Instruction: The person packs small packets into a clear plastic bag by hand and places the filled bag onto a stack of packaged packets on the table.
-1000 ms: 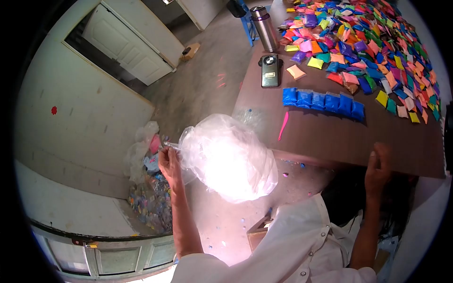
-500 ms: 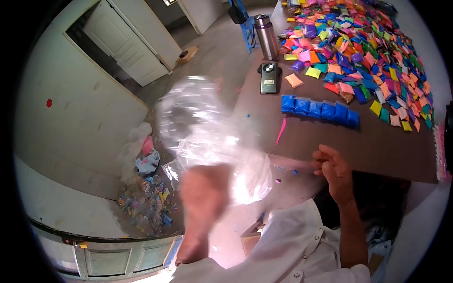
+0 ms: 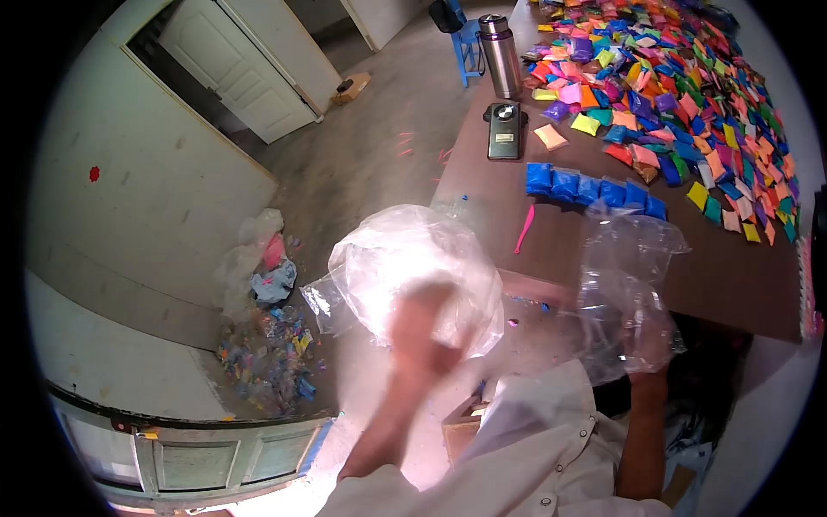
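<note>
My left hand (image 3: 422, 332), smeared by motion, is over a large whitish translucent plastic bag (image 3: 405, 241) beside the table's near left edge; its fingers cannot be made out. At the right, my right hand (image 3: 648, 340) grips a clear plastic bag (image 3: 624, 258), and the film covers much of the fingers. The bag's upper end reaches the row of blue packets (image 3: 588, 188) on the brown table (image 3: 482, 172). A pink plastic stick (image 3: 525, 229) lies left of this bag.
Many small colourful packets (image 3: 663, 103) are heaped across the table's far right. A steel flask (image 3: 500, 56) and a dark phone-like device (image 3: 505, 131) stand near its left edge. Plastic scraps (image 3: 267, 353) litter the floor by the wall.
A clear bag now hangs from my right hand, which was free before. The blurred plastic at the left has settled into a rounder, whiter shape, and my left hand has shifted right.
</note>
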Available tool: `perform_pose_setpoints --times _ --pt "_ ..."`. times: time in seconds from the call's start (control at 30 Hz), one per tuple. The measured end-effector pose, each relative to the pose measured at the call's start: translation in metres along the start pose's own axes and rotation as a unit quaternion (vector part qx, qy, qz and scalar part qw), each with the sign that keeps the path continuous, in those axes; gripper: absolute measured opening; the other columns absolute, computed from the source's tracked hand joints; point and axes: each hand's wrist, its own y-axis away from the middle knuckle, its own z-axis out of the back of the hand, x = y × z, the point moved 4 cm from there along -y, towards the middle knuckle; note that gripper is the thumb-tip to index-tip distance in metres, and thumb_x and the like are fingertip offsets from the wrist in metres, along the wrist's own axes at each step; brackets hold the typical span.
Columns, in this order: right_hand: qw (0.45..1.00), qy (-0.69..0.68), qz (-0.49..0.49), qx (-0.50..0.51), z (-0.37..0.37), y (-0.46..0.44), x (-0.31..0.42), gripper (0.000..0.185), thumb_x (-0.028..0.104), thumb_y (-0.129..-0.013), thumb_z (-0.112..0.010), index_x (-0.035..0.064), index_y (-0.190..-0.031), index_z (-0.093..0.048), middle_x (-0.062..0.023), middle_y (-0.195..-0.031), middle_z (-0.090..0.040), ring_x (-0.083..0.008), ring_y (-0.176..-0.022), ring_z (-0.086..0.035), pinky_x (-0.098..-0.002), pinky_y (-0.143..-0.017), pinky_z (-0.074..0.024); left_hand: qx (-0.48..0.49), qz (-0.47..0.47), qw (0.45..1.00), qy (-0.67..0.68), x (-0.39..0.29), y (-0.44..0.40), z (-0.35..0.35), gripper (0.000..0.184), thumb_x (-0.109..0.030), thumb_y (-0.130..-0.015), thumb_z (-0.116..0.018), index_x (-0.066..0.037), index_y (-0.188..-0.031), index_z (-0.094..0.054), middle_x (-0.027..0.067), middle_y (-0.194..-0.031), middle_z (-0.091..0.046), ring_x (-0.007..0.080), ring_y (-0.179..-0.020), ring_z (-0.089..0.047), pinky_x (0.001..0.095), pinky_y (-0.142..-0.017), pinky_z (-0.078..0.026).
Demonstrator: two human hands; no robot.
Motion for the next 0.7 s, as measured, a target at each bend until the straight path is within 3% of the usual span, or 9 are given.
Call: perform_pose_setpoints --times 0.07,0.13,0.23,0.3,0.37,0.47,0.53,0.67,0.7 --pt "0.973 0.217 0.052 -0.057 0.071 -0.023 -0.032 0.04 0.021 -0.104 -0.067 0.002 -0.139 -0.062 -0.012 -0.125 -0.07 -0.024 -0.106 -0.07 -0.0351 -0.092 -0.0576 -0.156 0.043 0.972 -0.17 0.093 -0.005 0.033 0.063 0.002 -0.081 -0.086 0.001 -0.139 -0.06 0.0199 -0.138 -0.061 0.0386 -0.125 -0.06 0.0425 -0.108 -0.05" --pt "0.973 0.209 0.08 -0.062 0.115 -0.024 -0.048 0.042 0.018 -0.104 -0.067 0.0036 -0.143 -0.059 -0.0083 -0.125 -0.069 -0.0255 -0.105 -0.07 -0.0353 -0.094 -0.0579 -0.178 0.133 0.921 -0.318 0.235 0.04 0.064 0.077 -0.025 -0.08 -0.093 -0.001 -0.143 -0.056 0.0214 -0.142 -0.06 0.0358 -0.132 -0.058 0.0444 -0.112 -0.048" --pt "0.816 0.529 0.228 -0.048 0.128 -0.007 -0.023 0.033 0.014 -0.104 -0.063 -0.0038 -0.133 -0.064 -0.0207 -0.124 -0.07 -0.0282 -0.103 -0.068 -0.0411 -0.09 -0.0547 -0.166 0.354 0.876 -0.281 0.378 0.124 0.087 0.062 -0.031 -0.086 -0.088 0.001 -0.134 -0.065 0.0263 -0.133 -0.068 0.0346 -0.123 -0.066 0.0424 -0.104 -0.052" --pt "0.954 0.248 0.115 -0.121 0.167 -0.012 -0.037 0.037 0.012 -0.104 -0.064 -0.0046 -0.137 -0.062 -0.0166 -0.125 -0.07 -0.0245 -0.103 -0.067 -0.0378 -0.091 -0.0548 -0.107 0.446 0.873 -0.163 0.446 0.163 0.075 0.05 -0.027 -0.088 -0.086 0.001 -0.126 -0.07 0.0246 -0.12 -0.073 0.0331 -0.111 -0.071 0.041 -0.097 -0.055" --pt "0.971 -0.04 0.081 -0.219 0.158 -0.006 -0.03 0.042 0.012 -0.104 -0.065 -0.0056 -0.142 -0.06 -0.0121 -0.127 -0.071 -0.0203 -0.102 -0.067 -0.0343 -0.091 -0.0551 -0.046 0.526 0.848 -0.04 0.451 0.163 0.051 0.038 -0.024 -0.089 -0.084 0.0 -0.117 -0.075 0.0229 -0.108 -0.077 0.0316 -0.099 -0.075 0.0395 -0.089 -0.058" --pt "0.987 -0.122 0.005 -0.107 0.168 0.002 -0.036 0.043 0.02 -0.11 -0.06 0.0004 -0.148 -0.058 -0.0062 -0.144 -0.065 -0.0174 -0.117 -0.066 -0.0283 -0.09 -0.0573 -0.061 0.389 0.917 0.063 0.364 0.108 -0.018 0.019 -0.015 -0.095 -0.076 -0.002 -0.108 -0.077 0.0164 -0.095 -0.08 0.0269 -0.084 -0.076 0.0354 -0.079 -0.059" --pt "0.883 0.407 0.211 -0.103 0.181 0.01 -0.038 0.052 0.019 -0.104 -0.07 -0.0026 -0.149 -0.056 -0.0108 -0.144 -0.064 -0.0162 -0.116 -0.065 -0.0286 -0.09 -0.0568 -0.029 0.338 0.941 0.001 0.333 0.082 -0.066 0.019 -0.014 -0.098 -0.072 -0.002 -0.111 -0.076 0.0177 -0.098 -0.079 0.0279 -0.087 -0.077 0.0355 -0.08 -0.058" --pt "0.981 -0.017 0.069 -0.181 0.164 0.024 -0.043 0.057 0.017 -0.1 -0.077 -0.0042 -0.148 -0.056 -0.0133 -0.142 -0.065 -0.0168 -0.116 -0.065 -0.0286 -0.093 -0.0551 -0.007 0.273 0.961 0.04 0.307 0.058 -0.157 0.023 -0.021 -0.1 -0.069 -0.003 -0.114 -0.071 0.0188 -0.096 -0.077 0.0334 -0.086 -0.075 0.0416 -0.079 -0.058" --pt "0.956 0.185 0.159 -0.165 0.159 0.028 -0.036 0.051 0.018 -0.101 -0.072 -0.0004 -0.146 -0.058 -0.0104 -0.139 -0.067 -0.0173 -0.116 -0.066 -0.0298 -0.092 -0.0567 -0.002 0.268 0.962 0.046 0.326 0.062 -0.177 0.023 -0.021 -0.1 -0.069 -0.003 -0.114 -0.071 0.0188 -0.096 -0.077 0.0334 -0.086 -0.075 0.0416 -0.079 -0.058"
